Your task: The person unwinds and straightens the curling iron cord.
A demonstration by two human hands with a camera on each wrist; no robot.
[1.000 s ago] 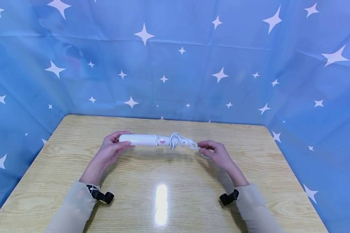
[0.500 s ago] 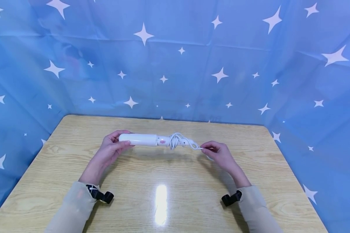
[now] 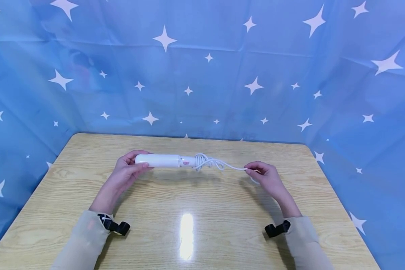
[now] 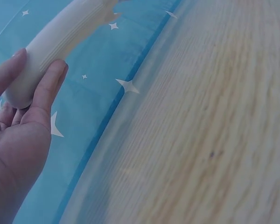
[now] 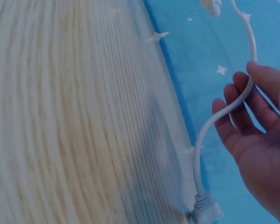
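A white hair styling iron [image 3: 162, 161], thick at one end and marked with a small pink switch, lies level in the head view. My left hand [image 3: 125, 171] holds its rounded thick end between thumb and fingers. White power cord [image 3: 234, 167] is coiled round the slim handle end, and a length runs from there to the right. My right hand [image 3: 267, 177] pinches that length between thumb and fingertips. In the right wrist view the cord crosses the fingers and hangs down to a white plug [image 5: 206, 210]. The left wrist view shows lengthwise ridges on the iron.
A light wood-grain table [image 3: 222, 228] lies beneath both hands, with a bright light reflection near its front. Blue cloth [image 3: 202, 75] with white stars hangs behind and at both sides. Each wrist wears a black camera mount [image 3: 279, 228].
My right hand has closed on the cord and moved right, drawing a loop out of the coil into a longer straight stretch. The left hand and the iron have barely shifted.
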